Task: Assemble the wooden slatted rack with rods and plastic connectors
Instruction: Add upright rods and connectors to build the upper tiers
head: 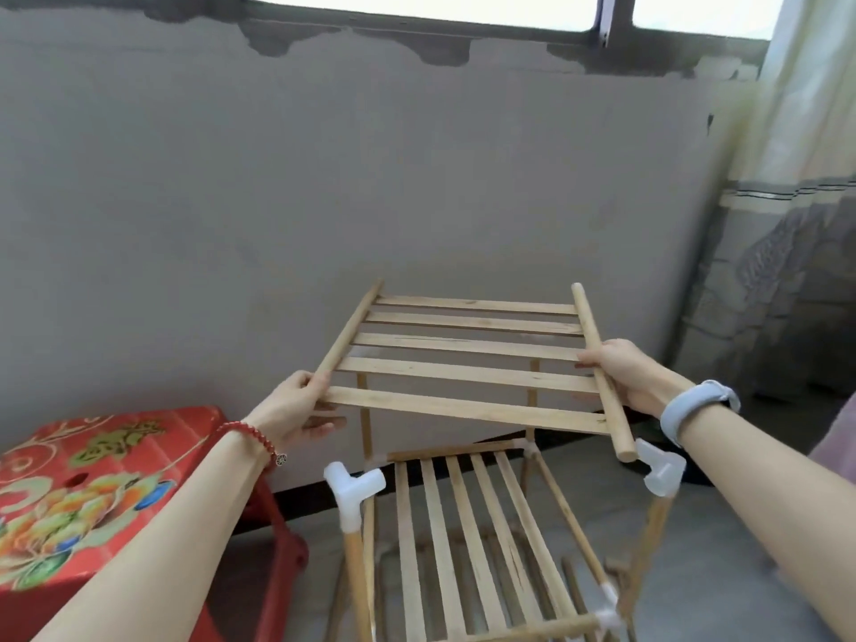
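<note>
1. Left hand (296, 410) grips the left rod (349, 333) of the slatted panel (468, 363), fingers curled round it.
2. Right hand (625, 375) grips the right rod (600, 370) likewise.
3. Panel is held in the air above the partly built rack (468, 535).
4. White connectors (353, 488) cap the rack's near uprights, left and right.
5. Red stool (92, 493) stands at left.

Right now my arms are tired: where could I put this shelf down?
Bare floor lies right of the rack, before the curtain. The stool top on the left is free. Under the shelf it is crowded with uprights and connectors.
</note>
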The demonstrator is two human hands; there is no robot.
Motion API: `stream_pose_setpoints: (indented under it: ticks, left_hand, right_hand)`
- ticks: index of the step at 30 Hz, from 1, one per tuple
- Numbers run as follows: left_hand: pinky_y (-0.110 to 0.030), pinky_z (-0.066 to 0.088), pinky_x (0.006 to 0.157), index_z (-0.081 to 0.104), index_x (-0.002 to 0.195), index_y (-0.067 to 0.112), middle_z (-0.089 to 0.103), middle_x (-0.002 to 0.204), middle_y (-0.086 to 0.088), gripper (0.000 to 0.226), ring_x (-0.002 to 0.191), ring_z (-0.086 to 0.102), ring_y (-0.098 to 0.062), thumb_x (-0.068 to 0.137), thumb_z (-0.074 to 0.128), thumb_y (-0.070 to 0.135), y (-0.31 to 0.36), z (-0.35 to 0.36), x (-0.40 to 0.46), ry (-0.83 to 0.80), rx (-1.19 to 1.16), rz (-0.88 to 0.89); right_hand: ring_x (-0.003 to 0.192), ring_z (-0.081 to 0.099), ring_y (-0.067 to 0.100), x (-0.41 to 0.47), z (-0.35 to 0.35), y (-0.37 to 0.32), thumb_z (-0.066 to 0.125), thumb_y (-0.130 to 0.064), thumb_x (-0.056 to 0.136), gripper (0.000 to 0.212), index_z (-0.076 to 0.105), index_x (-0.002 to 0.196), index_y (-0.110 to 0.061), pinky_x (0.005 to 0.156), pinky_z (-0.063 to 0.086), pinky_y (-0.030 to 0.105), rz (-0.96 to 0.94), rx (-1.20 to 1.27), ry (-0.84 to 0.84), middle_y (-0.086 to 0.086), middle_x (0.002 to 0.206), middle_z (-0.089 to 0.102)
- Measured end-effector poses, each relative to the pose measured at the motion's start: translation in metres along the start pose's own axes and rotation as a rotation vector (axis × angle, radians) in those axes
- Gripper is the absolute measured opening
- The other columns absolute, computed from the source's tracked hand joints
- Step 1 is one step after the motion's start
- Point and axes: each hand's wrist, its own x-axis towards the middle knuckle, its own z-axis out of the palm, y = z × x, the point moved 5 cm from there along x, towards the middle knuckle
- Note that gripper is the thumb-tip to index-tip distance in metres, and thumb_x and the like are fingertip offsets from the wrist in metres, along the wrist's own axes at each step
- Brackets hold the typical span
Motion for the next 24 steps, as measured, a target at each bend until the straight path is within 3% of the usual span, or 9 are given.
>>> stream_pose_setpoints:
  ticks: [5, 7, 9, 12, 15, 17, 19, 22, 24]
  left_hand:
    - [-0.021, 0.055, 0.05, 0.053, 0.091, 0.001, 0.065, 0.083, -0.017, 0.018, 0.058, 0.07, -0.021, 0.098, 0.049, 0.017, 0.015, -0.019, 0.009, -0.011, -0.3, 0.031]
    - [-0.02, 0.056, 0.051, 0.056, 0.089, 0.003, 0.068, 0.072, -0.012, 0.017, 0.058, 0.07, -0.019, 0.096, 0.051, 0.017, 0.019, -0.028, 0.015, -0.02, -0.352, 0.004]
    - [-0.021, 0.056, 0.052, 0.057, 0.088, 0.005, 0.069, 0.065, -0.008, 0.015, 0.061, 0.07, -0.02, 0.095, 0.053, 0.017, 0.024, -0.035, 0.02, -0.024, -0.436, -0.028]
    - [-0.031, 0.058, 0.07, 0.054, 0.105, 0.005, 0.068, 0.088, -0.014, 0.018, 0.085, 0.068, -0.025, 0.094, 0.055, 0.019, 0.03, -0.035, 0.028, -0.018, -0.741, -0.056]
    - [-0.044, 0.049, 0.087, 0.044, 0.125, 0.008, 0.06, 0.121, -0.012, 0.032, 0.107, 0.061, -0.03, 0.096, 0.049, 0.021, 0.039, -0.011, 0.025, -0.147, -0.894, -0.054]
    - [-0.046, 0.052, 0.082, 0.04, 0.131, 0.006, 0.057, 0.122, -0.012, 0.036, 0.105, 0.062, -0.032, 0.098, 0.045, 0.017, 0.047, 0.019, 0.02, -0.236, -0.761, -0.053]
    - [-0.043, 0.057, 0.061, 0.027, 0.138, 0.005, 0.059, 0.115, -0.016, 0.044, 0.09, 0.068, -0.033, 0.098, 0.044, 0.012, 0.053, 0.048, 0.018, -0.235, -0.651, -0.046]
    - [-0.035, 0.056, 0.05, 0.017, 0.141, 0.002, 0.063, 0.105, -0.028, 0.044, 0.074, 0.07, -0.037, 0.102, 0.035, 0.012, 0.063, 0.069, 0.018, -0.198, -0.68, -0.014]
    - [-0.034, 0.056, 0.05, 0.019, 0.14, -0.001, 0.062, 0.101, -0.031, 0.042, 0.07, 0.07, -0.039, 0.102, 0.032, 0.012, 0.07, 0.068, 0.019, -0.163, -0.726, 0.013]
  right_hand:
    - [0.072, 0.06, 0.019, 0.001, 0.01, -0.031, 0.054, -0.038, 0.093, 0.047, 0.045, 0.123, -0.004, 0.062, 0.049, 0.035, 0.053, 0.054, 0.071, 0.009, 0.089, 0.06]
    - [0.069, 0.063, 0.024, 0.0, 0.015, -0.047, 0.058, -0.04, 0.091, 0.046, 0.047, 0.119, -0.006, 0.063, 0.055, 0.038, 0.065, 0.177, 0.08, 0.009, 0.089, 0.059]
    - [0.059, 0.066, 0.026, 0.0, 0.027, -0.064, 0.055, -0.032, 0.094, 0.037, 0.046, 0.116, -0.004, 0.051, 0.057, 0.033, 0.055, 0.297, 0.073, 0.007, 0.092, 0.054]
    - [0.037, 0.061, 0.016, -0.003, 0.041, -0.063, 0.045, -0.024, 0.098, 0.021, 0.043, 0.109, -0.006, 0.036, 0.05, 0.021, 0.045, 0.351, 0.163, 0.007, 0.084, 0.051]
    - [0.039, 0.062, 0.013, -0.01, 0.055, -0.047, 0.041, -0.027, 0.099, 0.022, 0.043, 0.109, -0.007, 0.04, 0.05, 0.019, 0.029, 0.435, 0.237, 0.009, 0.083, 0.059]
    - [0.053, 0.066, 0.021, -0.015, 0.066, -0.037, 0.041, -0.026, 0.098, 0.024, 0.048, 0.101, -0.003, 0.043, 0.051, 0.022, 0.016, 0.525, 0.261, 0.015, 0.093, 0.064]
    - [0.061, 0.066, 0.024, -0.021, 0.077, -0.034, 0.041, -0.024, 0.098, 0.022, 0.049, 0.09, -0.006, 0.045, 0.051, 0.022, -0.011, 0.606, 0.254, 0.018, 0.097, 0.066]
    - [0.06, 0.069, 0.023, -0.024, 0.083, -0.038, 0.044, -0.027, 0.098, 0.025, 0.048, 0.105, -0.003, 0.046, 0.052, 0.023, -0.036, 0.672, 0.145, 0.02, 0.101, 0.065]
    - [0.064, 0.07, 0.024, -0.02, 0.071, -0.042, 0.046, -0.035, 0.097, 0.039, 0.05, 0.112, 0.001, 0.052, 0.057, 0.03, -0.042, 0.521, 0.084, 0.021, 0.102, 0.064]
